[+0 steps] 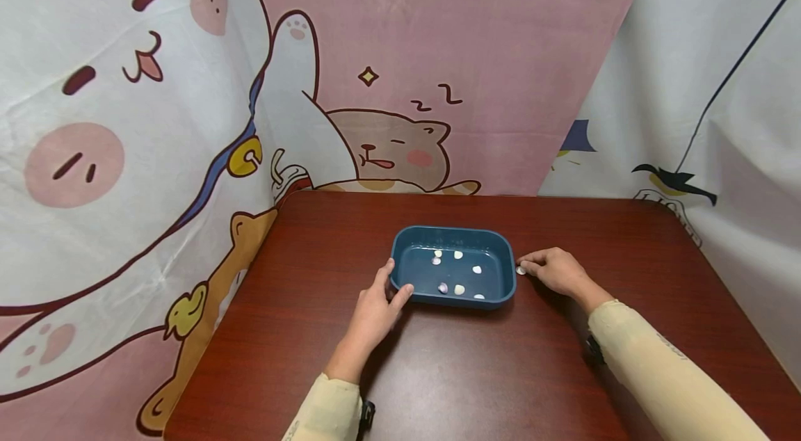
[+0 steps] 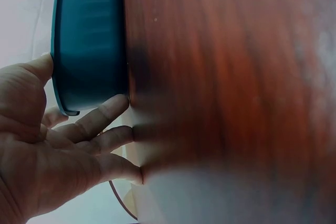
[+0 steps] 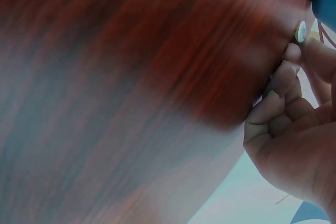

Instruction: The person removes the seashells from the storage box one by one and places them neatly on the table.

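Note:
A dark blue rectangular tray (image 1: 455, 299) sits on the table, with several small pale, shell-like pieces (image 1: 459, 290) scattered over its floor, one of them purplish (image 1: 443, 288). My left hand (image 1: 373, 312) is at its left end, fingers spread and fairly straight. In the left wrist view the thumb touches the tray's rim while the other fingers reach down its side toward the tabletop. Just outside the right end, my right hand (image 1: 557, 270) pinches a small white shell (image 3: 300, 31) between thumb and fingertips, low over the table. Its remaining fingers are curled beneath.
The reddish-brown wooden table (image 1: 475, 371) extends around the tray on all sides. Behind it and along the left hangs a cloth (image 1: 488, 65) printed with cartoon animals. A white cloth (image 1: 738, 100) borders the right side.

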Action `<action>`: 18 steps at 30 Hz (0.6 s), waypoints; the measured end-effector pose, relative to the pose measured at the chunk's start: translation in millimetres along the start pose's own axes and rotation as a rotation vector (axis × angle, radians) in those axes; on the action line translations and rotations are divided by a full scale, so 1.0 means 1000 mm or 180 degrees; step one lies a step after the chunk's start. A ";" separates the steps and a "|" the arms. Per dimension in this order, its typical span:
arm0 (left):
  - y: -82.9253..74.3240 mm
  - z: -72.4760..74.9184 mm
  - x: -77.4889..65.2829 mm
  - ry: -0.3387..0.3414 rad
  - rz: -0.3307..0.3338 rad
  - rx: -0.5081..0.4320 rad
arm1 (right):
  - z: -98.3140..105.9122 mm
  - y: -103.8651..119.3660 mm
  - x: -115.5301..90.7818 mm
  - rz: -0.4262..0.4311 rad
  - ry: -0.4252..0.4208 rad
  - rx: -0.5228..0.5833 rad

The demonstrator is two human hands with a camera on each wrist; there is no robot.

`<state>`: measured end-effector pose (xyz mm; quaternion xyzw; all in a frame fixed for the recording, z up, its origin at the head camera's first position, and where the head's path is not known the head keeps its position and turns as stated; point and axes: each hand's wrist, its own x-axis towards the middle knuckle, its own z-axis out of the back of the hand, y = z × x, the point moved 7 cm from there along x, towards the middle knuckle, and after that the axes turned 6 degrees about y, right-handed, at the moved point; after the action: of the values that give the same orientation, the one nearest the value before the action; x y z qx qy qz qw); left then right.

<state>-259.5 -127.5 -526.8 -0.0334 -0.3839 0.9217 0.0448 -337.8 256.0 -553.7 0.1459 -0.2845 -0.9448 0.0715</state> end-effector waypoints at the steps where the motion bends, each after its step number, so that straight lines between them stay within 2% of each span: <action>1: 0.000 0.000 0.000 0.0000 0.0003 0.0003 | 0.000 0.000 0.000 -0.0001 0.0001 0.0002; 12: 0.000 -0.001 -0.001 0.0057 0.0081 -0.0008 | 0.003 -0.004 -0.002 0.0055 0.0015 0.0210; 18: 0.001 0.000 -0.002 0.0049 0.0082 0.0001 | 0.020 0.000 -0.007 0.0071 -0.0056 0.0460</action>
<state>-257.5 -127.8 -527.5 -0.0454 -0.3830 0.9219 0.0359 -337.5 267.8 -535.7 0.1393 -0.3541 -0.9222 0.0688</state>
